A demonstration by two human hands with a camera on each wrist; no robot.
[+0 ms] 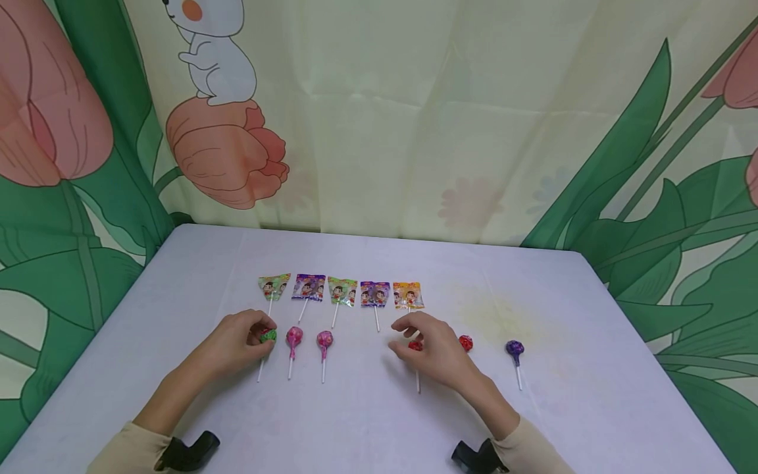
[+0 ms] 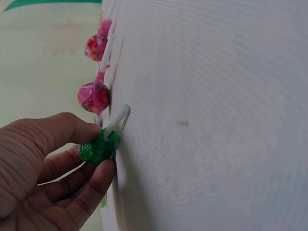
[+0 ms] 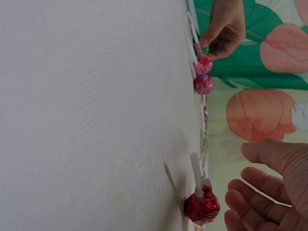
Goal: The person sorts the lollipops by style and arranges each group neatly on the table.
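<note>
In the head view my left hand (image 1: 237,339) holds a green-wrapped lollipop (image 1: 268,336) at the left of the front row. Its thumb and fingers pinch the green wrapper (image 2: 97,149) in the left wrist view, the white stick pointing away from the palm. My right hand (image 1: 437,347) hovers around a red lollipop (image 1: 416,345), thumb and fingers spread. In the right wrist view that hand (image 3: 276,187) is apart from the red lollipop (image 3: 202,208). A second red lollipop (image 1: 466,342) is partly hidden behind the right hand.
Two pink lollipops (image 1: 294,337) lie right of the green one. A purple lollipop (image 1: 514,349) lies at far right. Behind is a row of several flat-wrapped lollipops (image 1: 342,291). All are on a white-covered table (image 1: 367,421) before a printed curtain (image 1: 379,131).
</note>
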